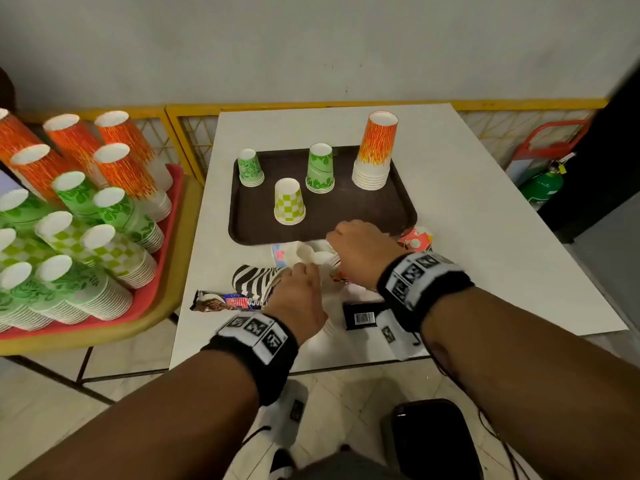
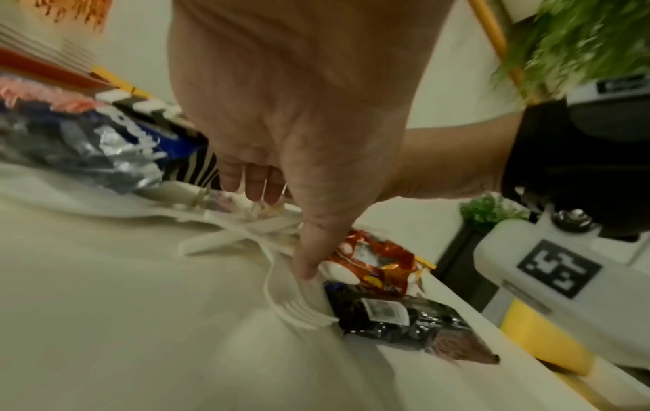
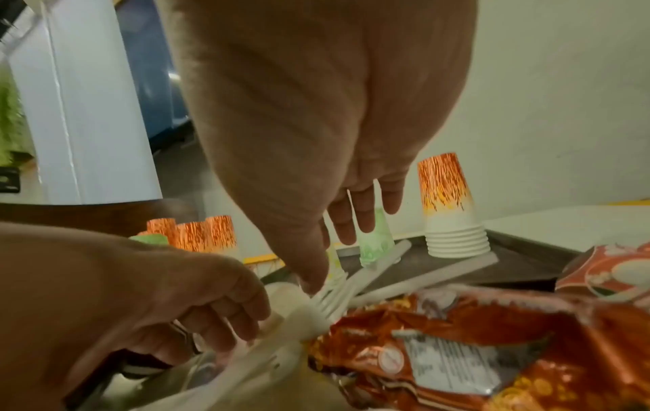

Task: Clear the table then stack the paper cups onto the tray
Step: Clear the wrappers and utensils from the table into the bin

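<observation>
On the white table (image 1: pixel 485 237) lies a dark brown tray (image 1: pixel 363 209) with upturned paper cup stacks: tall orange (image 1: pixel 375 152), two green leaf (image 1: pixel 320 169) (image 1: pixel 250 168) and green check (image 1: pixel 289 202). Just in front of the tray both hands work over a pile of white plastic cutlery (image 3: pixel 372 269). My left hand (image 1: pixel 304 271) grips some of it, fingers curled round the handles and thumb pressing a fork (image 2: pixel 302 314). My right hand (image 1: pixel 346 247) hovers over the pile, thumb tip touching fork tines, its other fingers hanging loosely straight.
Litter surrounds the hands: a zebra-striped paper plate (image 1: pixel 252 278), a chocolate wrapper (image 1: pixel 225 301), a black barcoded wrapper (image 1: pixel 360 317), an orange snack bag (image 3: pixel 457 347), a red wrapper (image 1: pixel 414 239). A red tray (image 1: pixel 173 188) crowded with cup stacks stands left. A fire extinguisher (image 1: pixel 542 187) stands right.
</observation>
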A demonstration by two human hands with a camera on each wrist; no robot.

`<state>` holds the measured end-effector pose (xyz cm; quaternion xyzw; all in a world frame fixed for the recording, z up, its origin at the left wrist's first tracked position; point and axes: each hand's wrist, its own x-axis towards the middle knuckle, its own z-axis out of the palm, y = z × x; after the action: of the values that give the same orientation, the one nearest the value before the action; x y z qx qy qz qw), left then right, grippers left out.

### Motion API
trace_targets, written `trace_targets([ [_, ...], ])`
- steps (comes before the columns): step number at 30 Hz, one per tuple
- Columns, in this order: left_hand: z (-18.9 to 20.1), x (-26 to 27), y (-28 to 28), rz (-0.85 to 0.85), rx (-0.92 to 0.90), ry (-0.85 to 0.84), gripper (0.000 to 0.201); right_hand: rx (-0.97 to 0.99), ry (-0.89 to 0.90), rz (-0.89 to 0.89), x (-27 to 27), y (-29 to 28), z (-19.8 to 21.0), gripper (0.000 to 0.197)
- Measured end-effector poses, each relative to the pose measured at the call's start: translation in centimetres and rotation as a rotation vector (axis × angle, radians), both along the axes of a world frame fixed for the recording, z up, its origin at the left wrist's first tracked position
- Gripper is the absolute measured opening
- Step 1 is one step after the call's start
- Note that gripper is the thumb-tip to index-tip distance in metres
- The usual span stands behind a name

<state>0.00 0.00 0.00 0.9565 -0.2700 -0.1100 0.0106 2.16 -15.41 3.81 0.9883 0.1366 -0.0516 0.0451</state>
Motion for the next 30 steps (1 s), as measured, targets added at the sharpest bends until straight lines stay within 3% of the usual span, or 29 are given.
trace_targets([
  [3,-0.5,0.3,-0.6,-0.019,0.093,-0.028,0.079,-0.058,0.058,-0.012,1.0,0.6,-0.6,0.033],
  [7,-1.1,1.1,-1.1,0.065,0.027,0.005,0.079,-0.118,0.120,-0.016,2.1,0.7,-0.8,0.034],
  [14,-1.3,1.9,-1.4,0.089,-0.125,0.093,0.052,-0.192,0.202,0.010,3.7,0.7,-1.2,0.035],
  [24,-1.2,2.6,-1.2,0.017,-0.190,0.180,0.079,-0.167,0.232,0.005,4.1,-0.3,-1.6,0.035],
  [30,-1.4,2.3,-1.5,0.017,-0.196,0.150,0.056,-0.121,0.161,0.006,3.5,-1.7,-0.7,0.030],
])
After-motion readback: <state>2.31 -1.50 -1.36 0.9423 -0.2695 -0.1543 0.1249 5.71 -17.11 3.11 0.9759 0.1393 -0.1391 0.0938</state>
